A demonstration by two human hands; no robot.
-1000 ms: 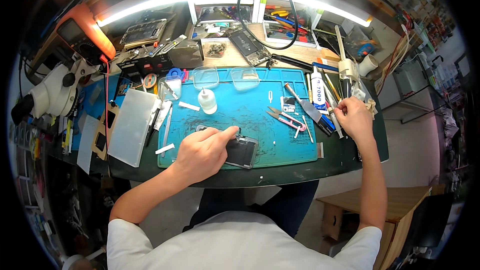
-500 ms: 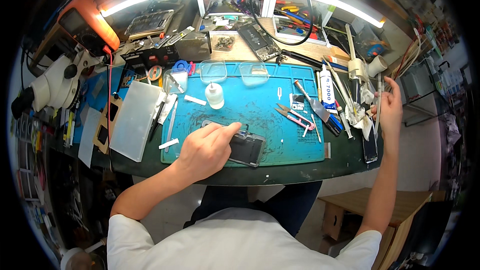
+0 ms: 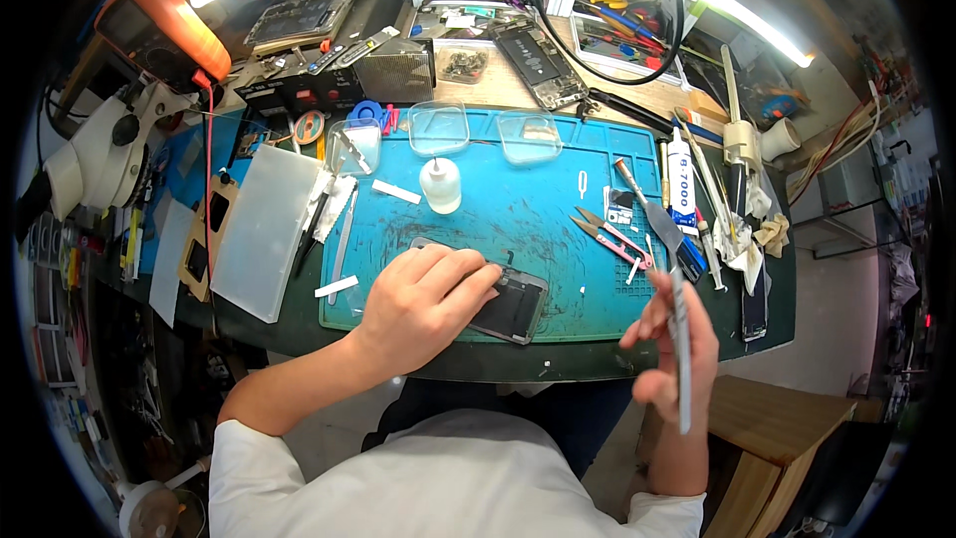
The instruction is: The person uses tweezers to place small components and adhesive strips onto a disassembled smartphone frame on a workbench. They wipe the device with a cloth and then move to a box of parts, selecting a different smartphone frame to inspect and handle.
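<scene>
A dark phone screen (image 3: 513,307) lies on the blue repair mat (image 3: 488,199) near its front edge, with a small flex cable standing up at its upper side. My left hand (image 3: 423,304) is closed over the screen's left part, its fingertips bent down onto it; what lies under the palm is hidden. Off the mat's front right corner, my right hand (image 3: 687,354) is raised and grips a long slim grey tool (image 3: 682,369), held upright. The tool's exact kind cannot be made out. Pink-handled pliers (image 3: 617,237) and a metal spatula (image 3: 657,219) lie beyond that hand.
Behind the screen stand a white dropper bottle (image 3: 440,186) and clear plastic trays (image 3: 438,130). A glue tube (image 3: 681,184), a syringe and crumpled tissue (image 3: 742,244) crowd the right. To the left are a translucent plastic sheet (image 3: 264,239) and an orange multimeter (image 3: 184,25).
My right hand has come from the far right tool area toward my body, bringing the slim grey tool. My left hand stays at the phone screen, its fingers shifted slightly. The view has turned a little.
</scene>
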